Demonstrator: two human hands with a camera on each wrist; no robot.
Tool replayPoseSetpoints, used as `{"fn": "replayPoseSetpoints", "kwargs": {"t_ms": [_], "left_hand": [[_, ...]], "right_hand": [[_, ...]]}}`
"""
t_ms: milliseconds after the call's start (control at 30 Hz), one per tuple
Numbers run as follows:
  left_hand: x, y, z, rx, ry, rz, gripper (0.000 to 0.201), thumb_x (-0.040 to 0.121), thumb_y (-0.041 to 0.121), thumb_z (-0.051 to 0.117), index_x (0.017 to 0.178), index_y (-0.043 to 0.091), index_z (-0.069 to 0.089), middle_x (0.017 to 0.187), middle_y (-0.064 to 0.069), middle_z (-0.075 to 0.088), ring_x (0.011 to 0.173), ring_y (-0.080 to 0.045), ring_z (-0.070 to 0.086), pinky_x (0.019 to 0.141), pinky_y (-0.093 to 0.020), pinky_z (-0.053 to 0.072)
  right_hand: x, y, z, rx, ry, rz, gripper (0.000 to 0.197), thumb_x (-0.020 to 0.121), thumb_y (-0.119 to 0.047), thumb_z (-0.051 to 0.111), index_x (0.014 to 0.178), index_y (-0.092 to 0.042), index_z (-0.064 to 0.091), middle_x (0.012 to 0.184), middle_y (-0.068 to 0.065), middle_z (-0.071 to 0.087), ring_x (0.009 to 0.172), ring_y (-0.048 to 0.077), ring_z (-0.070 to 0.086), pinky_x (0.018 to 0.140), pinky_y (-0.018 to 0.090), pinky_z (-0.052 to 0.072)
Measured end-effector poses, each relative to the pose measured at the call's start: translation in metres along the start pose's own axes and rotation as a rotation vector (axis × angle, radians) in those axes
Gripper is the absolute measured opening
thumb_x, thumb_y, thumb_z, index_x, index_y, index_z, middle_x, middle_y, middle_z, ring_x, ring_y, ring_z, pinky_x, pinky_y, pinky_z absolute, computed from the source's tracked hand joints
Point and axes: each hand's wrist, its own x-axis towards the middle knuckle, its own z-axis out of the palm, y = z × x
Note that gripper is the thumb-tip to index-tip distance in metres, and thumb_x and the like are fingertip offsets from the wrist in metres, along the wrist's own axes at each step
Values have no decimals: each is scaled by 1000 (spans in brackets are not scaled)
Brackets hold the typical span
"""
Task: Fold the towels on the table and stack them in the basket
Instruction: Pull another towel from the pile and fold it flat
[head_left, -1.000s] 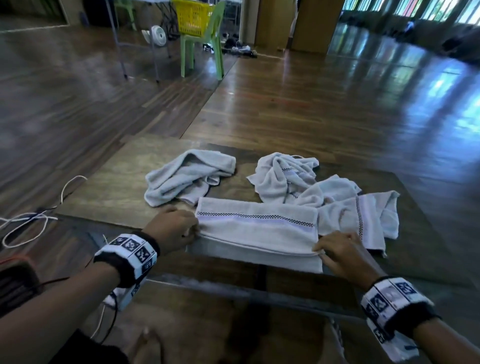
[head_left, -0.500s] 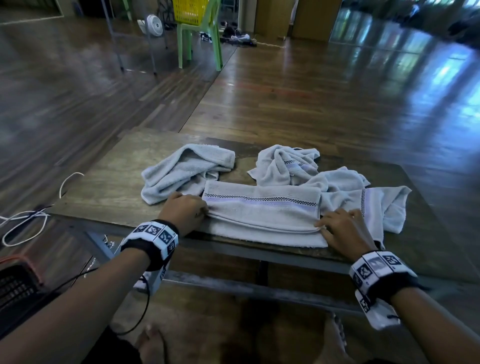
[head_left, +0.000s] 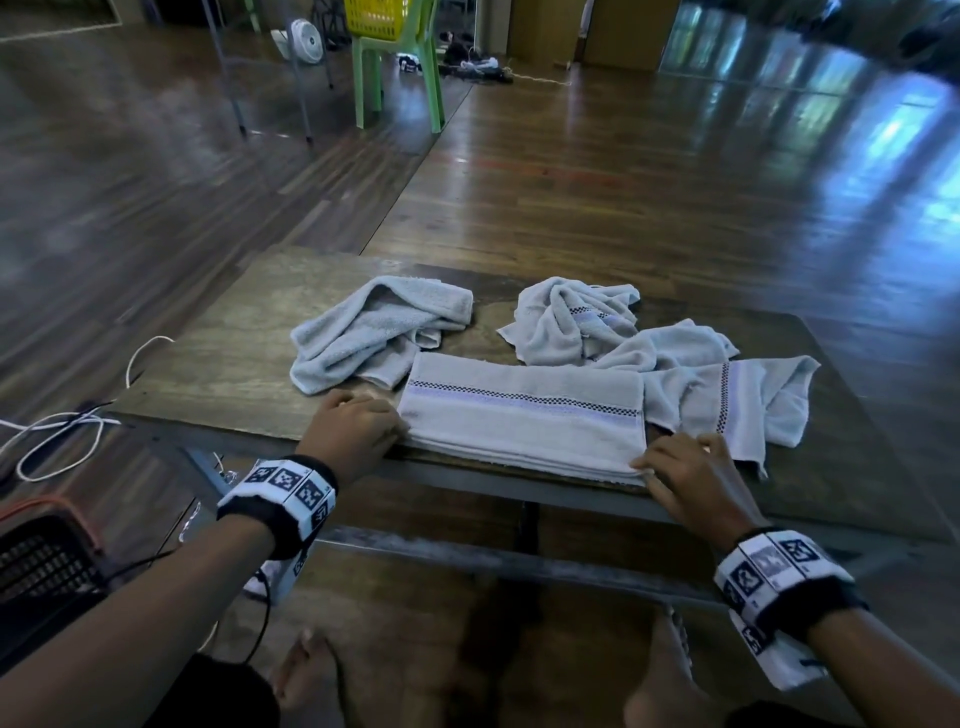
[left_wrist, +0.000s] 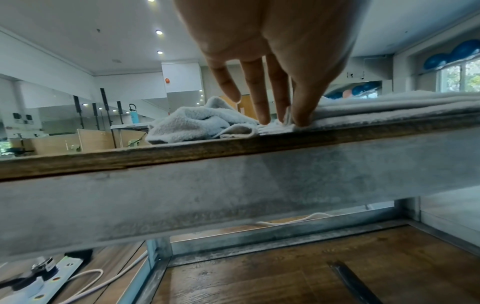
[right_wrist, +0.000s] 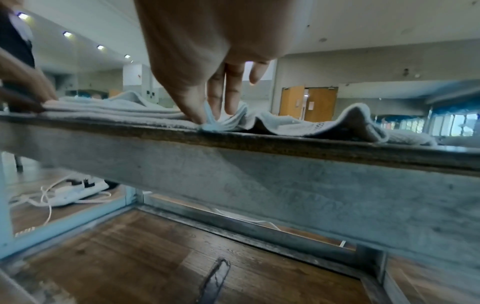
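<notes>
A pale grey towel with a checked stripe (head_left: 524, 415) lies folded in flat layers along the table's near edge. My left hand (head_left: 400, 423) is at its left end, where thumb and fingers pinch the towel's corner (left_wrist: 287, 121). My right hand (head_left: 641, 465) is at its right end and pinches the stacked layers (right_wrist: 207, 121) between thumb and fingers. Three crumpled towels lie behind: one at the left (head_left: 374, 332), one at the back (head_left: 571, 317), one at the right (head_left: 727, 395). A dark basket with an orange rim (head_left: 47, 551) stands on the floor at my lower left.
The wooden table (head_left: 208, 374) has a grey metal frame (left_wrist: 233, 195). White cables (head_left: 57, 431) lie on the floor to the left. A green chair (head_left: 400, 78) holding a yellow basket (head_left: 374, 18) stands far behind. My bare feet are under the table.
The folded towel overhung the table's front edge and now lies flat on the tabletop. Both hands moved forward with it and stay at its two ends.
</notes>
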Motion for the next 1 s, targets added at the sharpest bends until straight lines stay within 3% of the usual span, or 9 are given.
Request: {"fn": "replayPoseSetpoints", "kwargs": {"t_ms": [133,300,400,500,633,733,800,900,1000], "left_hand": [[4,0,-2,-51,8,-29,11,81,21,68,89,25,73,95,7,72,89,-17,66,81,-35,40],[3,0,-4,-16,168,4,7,71,20,70,78,21,72,84,4,72,81,-17,68,73,-34,44],[3,-3,0,4,118,-17,15,68,14,78,80,21,73,88,4,72,84,-17,68,74,-33,39],[3,-1,-1,-20,41,-29,17,74,13,73,88,22,74,92,4,73,85,-18,68,77,-35,43],[3,-3,-5,7,-19,39,22,72,23,71,94,21,71,93,5,71,80,-19,67,77,-34,45],[-2,-6,-5,67,-99,119,39,62,46,63,93,22,67,88,6,67,74,-17,66,76,-33,47],[-4,-6,-5,124,-132,170,49,55,54,68,91,21,64,86,5,64,73,-16,64,75,-31,48],[-7,-1,-4,178,-83,233,46,47,35,85,82,19,61,80,3,63,67,-17,64,71,-29,49],[-8,0,-6,165,-20,247,35,50,21,85,76,21,62,75,5,64,62,-15,64,72,-29,40]], "right_hand": [[-1,3,-3,34,35,6,26,65,-17,82,89,-24,72,84,-6,68,79,18,64,75,33,29],[-1,0,-7,52,26,15,26,67,-17,80,91,-23,73,83,-6,67,78,18,63,75,35,31],[-3,-2,-4,72,-53,-10,27,69,-21,79,94,-26,72,85,-9,65,80,14,62,74,34,33],[-2,-4,-6,87,-90,-11,32,66,-25,81,97,-24,71,87,-9,65,81,13,61,74,33,38],[-4,-5,-7,41,-145,-57,43,60,-33,83,98,-23,69,91,-7,65,81,13,62,72,32,43],[-6,-4,-7,20,-148,-84,41,57,-27,82,94,-23,65,88,-6,64,78,13,61,69,32,46],[-6,-4,-5,25,-131,-105,39,57,-21,82,91,-23,62,85,-6,63,76,14,60,68,31,45],[-7,-4,-4,56,-106,-132,40,56,-15,83,86,-22,58,80,-5,61,72,15,58,64,31,45],[-7,-4,-6,91,-91,-135,38,56,-14,85,84,-22,59,77,-6,61,69,14,58,64,28,43]]}}
